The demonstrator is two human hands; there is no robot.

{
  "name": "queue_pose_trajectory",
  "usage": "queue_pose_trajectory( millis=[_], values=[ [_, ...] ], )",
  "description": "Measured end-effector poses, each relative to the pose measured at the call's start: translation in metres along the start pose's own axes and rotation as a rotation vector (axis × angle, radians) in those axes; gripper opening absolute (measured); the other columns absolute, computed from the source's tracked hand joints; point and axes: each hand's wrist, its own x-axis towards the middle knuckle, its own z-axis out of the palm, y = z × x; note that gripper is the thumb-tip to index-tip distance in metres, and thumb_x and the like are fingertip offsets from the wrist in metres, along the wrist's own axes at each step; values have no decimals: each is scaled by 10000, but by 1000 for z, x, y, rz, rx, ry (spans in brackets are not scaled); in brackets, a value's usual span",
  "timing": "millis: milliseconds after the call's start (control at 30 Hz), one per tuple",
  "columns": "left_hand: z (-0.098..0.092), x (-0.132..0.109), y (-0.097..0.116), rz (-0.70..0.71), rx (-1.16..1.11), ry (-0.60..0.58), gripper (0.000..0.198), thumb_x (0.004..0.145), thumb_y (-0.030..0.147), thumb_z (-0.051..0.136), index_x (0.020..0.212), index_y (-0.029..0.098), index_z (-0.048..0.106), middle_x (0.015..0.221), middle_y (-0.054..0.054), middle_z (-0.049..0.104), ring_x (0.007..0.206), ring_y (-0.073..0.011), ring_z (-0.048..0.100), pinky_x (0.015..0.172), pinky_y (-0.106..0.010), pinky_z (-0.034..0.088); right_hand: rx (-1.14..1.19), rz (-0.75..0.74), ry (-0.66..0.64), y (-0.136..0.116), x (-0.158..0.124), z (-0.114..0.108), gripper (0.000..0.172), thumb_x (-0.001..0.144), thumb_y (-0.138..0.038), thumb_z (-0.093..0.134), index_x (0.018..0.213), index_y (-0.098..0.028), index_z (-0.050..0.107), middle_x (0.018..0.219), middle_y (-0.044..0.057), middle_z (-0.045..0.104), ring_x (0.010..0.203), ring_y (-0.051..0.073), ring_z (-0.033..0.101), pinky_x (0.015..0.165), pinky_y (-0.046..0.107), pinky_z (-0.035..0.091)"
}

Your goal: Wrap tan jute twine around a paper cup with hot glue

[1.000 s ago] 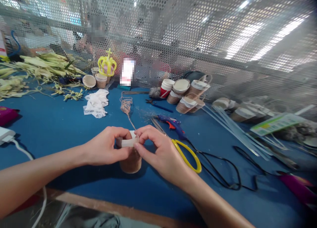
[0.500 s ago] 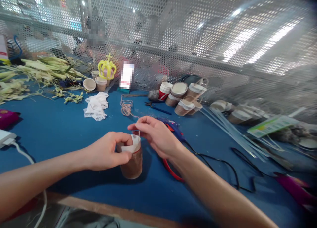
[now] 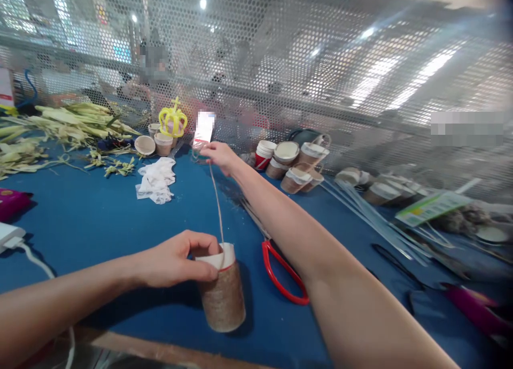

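A brown, twine-covered cup (image 3: 224, 299) with a white rim stands slightly tilted on the blue table. My left hand (image 3: 182, 259) pinches its rim, thumb outside and fingers inside. From the rim a thin twine (image 3: 217, 200) runs up and away to my right hand (image 3: 216, 154), whose fingers are closed on it near the phone (image 3: 203, 128). Red-handled scissors (image 3: 282, 275) lie right of the cup, partly under my right forearm.
Crumpled white cloth (image 3: 157, 179), corn husks (image 3: 76, 120) and a yellow crown (image 3: 173, 117) are at the back left. Several cups (image 3: 296, 177) and clear sticks (image 3: 372, 222) lie right. A perforated metal screen (image 3: 240, 53) stands behind; a white cable (image 3: 38, 256) crosses the left side.
My right hand has moved from the cup's rim far forward, and the twine now stretches between them. The cup and my left hand sit slightly lower in view. More of the scissors shows.
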Motion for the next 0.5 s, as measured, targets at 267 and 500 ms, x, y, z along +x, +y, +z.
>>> queue_pose_trajectory(
  millis=[267,500],
  values=[
    [-9,5,-11,18,-44,231,230,698,310,609,638,143,462,659,25,489,643,-103,441,626,-222,345,-359,-26,-124,-15,-47,-27,258,731,-242,625,500,-149,562,518,34,615,471,115,559,454,229,430],
    [-11,6,-16,54,175,301,210,738,314,543,634,154,455,657,14,495,665,-125,462,648,-249,365,-617,25,267,28,-134,-93,303,766,-260,541,480,-172,497,449,-8,508,515,122,556,504,237,356]
  ],
)
